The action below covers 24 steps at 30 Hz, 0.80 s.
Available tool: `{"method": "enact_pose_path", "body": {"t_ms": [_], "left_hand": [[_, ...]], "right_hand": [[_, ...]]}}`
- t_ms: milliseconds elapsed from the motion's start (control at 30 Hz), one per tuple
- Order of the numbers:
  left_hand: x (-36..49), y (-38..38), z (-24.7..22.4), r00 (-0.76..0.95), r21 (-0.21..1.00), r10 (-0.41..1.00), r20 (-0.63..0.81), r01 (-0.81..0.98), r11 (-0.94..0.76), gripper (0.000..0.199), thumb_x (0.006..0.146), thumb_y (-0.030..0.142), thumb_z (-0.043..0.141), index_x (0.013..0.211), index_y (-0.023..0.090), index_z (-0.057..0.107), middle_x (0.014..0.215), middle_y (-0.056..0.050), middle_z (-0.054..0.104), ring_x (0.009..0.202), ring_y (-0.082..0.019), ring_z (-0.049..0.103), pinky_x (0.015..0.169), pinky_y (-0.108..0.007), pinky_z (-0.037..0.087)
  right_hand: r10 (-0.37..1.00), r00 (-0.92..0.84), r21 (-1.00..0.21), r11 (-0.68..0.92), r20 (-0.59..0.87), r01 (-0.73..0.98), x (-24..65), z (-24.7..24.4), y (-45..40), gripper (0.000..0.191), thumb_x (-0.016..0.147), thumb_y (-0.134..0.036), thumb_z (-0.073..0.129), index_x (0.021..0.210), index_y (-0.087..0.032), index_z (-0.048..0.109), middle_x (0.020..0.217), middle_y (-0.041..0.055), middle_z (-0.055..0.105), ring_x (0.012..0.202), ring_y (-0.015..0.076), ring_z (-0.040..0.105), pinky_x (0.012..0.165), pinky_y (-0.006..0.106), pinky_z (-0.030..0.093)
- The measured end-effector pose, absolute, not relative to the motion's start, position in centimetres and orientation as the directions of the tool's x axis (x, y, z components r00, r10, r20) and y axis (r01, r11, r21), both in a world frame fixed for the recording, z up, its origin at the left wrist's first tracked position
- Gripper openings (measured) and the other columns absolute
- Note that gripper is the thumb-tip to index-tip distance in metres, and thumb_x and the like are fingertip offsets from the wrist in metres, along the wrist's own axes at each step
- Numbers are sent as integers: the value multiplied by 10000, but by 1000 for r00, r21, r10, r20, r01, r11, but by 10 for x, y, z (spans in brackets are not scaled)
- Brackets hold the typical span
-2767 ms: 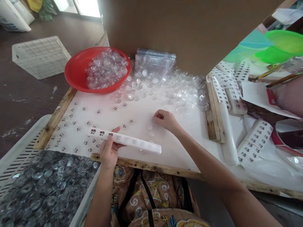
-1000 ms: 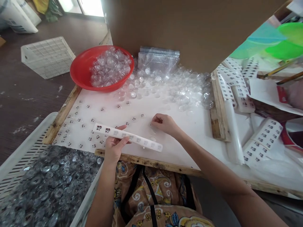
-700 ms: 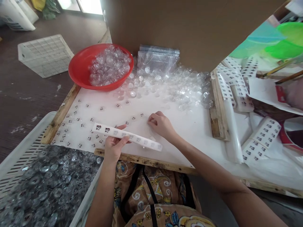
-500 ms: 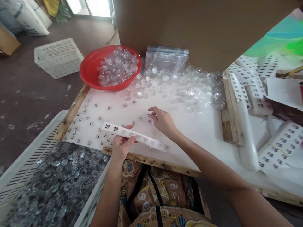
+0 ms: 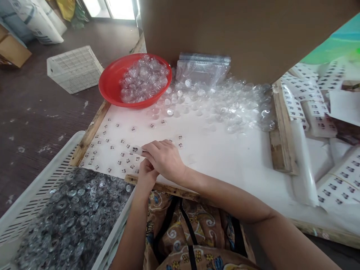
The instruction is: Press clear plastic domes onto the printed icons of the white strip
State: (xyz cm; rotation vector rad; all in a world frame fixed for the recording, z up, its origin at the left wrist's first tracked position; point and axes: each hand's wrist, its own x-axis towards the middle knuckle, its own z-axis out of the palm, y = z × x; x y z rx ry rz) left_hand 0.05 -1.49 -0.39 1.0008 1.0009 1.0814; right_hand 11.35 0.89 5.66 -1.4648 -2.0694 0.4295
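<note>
My left hand (image 5: 147, 175) is closed on a strip of panda stickers (image 5: 135, 149) near the front edge of the white work surface. Only the strip's left end, with one printed panda, shows past my fingers. Over the strip lies my right hand (image 5: 168, 159), its thumb and fingertips closed at that same end beside the panda; whether a sticker is peeling off is hidden. Left of my hands, several small clear discs with panda prints (image 5: 112, 147) are spread out. Two more panda prints (image 5: 180, 144) lie beyond my right hand.
A red basin (image 5: 108, 84) of clear domed pieces stands at the back left, with loose clear discs (image 5: 232, 110) right of it. A white crate (image 5: 30, 204) full of clear pieces is at the lower left. Wooden strips (image 5: 281, 131) edge the surface; sticker sheets (image 5: 341, 183) lie right.
My right hand has moved left and down from the panda discs onto the sticker strip, covering most of it. My left hand still holds the strip. The view has shifted slightly.
</note>
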Motion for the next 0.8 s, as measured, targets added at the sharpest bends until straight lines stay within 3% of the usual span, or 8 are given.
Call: {"method": "enact_pose_path", "body": {"t_ms": [200, 300, 367, 433, 500, 600, 800], "left_hand": [[-1, -16, -6, 187, 976, 972, -141, -140, 168, 171, 582, 184, 774, 685, 141, 644, 654, -3, 629, 669, -170, 577, 560, -241, 436], [-1, -16, -6, 198, 973, 971, -134, -160, 167, 187, 604, 239, 796, 692, 152, 655, 691, -16, 646, 702, -184, 608, 589, -261, 493], [-1, -16, -3, 215, 959, 964, -156, -201, 200, 235, 617, 264, 814, 785, 158, 689, 737, -16, 662, 711, -176, 628, 614, -266, 530], [-1, -17, 3, 238, 933, 949, -206, -244, 263, 345, 622, 282, 831, 921, 164, 708, 738, -10, 664, 671, -158, 635, 596, -263, 556], [-3, -17, 8, 264, 906, 932, -248, -279, 320, 427, 611, 290, 847, 993, 160, 707, 696, -2, 652, 612, -142, 628, 549, -246, 563], [-6, -16, 13, 306, 875, 912, -274, -315, 368, 433, 595, 299, 862, 977, 154, 717, 652, 0, 638, 570, -139, 627, 499, -226, 561], [-7, -15, 13, 334, 858, 906, -258, -352, 374, 399, 620, 273, 855, 981, 164, 725, 642, 7, 638, 561, -132, 640, 502, -208, 574]], "right_hand": [[954, -188, -663, 298, 235, 687, 112, 62, -1, 83, 938, -242, 575, 918, -187, 634, 907, 58, 699, 797, 181, 587, 760, 330, 396], [924, -179, -745, 378, 337, 550, 122, 73, -7, 101, 894, -136, 569, 840, -203, 624, 1068, 71, 666, 980, 190, 584, 856, 340, 426], [923, -115, -812, 379, 368, 444, 143, 76, -10, 85, 864, -146, 590, 812, -207, 618, 1064, 65, 651, 1012, 188, 576, 862, 338, 446], [964, -15, -892, 253, 267, 375, 173, 72, -11, 51, 846, -217, 624, 798, -207, 611, 888, 34, 648, 871, 170, 589, 764, 314, 465], [996, 49, -938, 53, 74, 344, 205, 60, -13, 104, 821, -277, 645, 776, -197, 596, 736, -2, 610, 675, 132, 543, 640, 284, 438], [986, 21, -905, -161, -166, 393, 242, 34, -23, 140, 773, -303, 658, 732, -188, 590, 636, -30, 547, 566, 102, 448, 546, 257, 368], [962, 29, -836, -251, -271, 488, 255, 6, -38, 140, 741, -327, 625, 725, -189, 610, 648, -14, 583, 579, 113, 476, 545, 254, 368]]}}
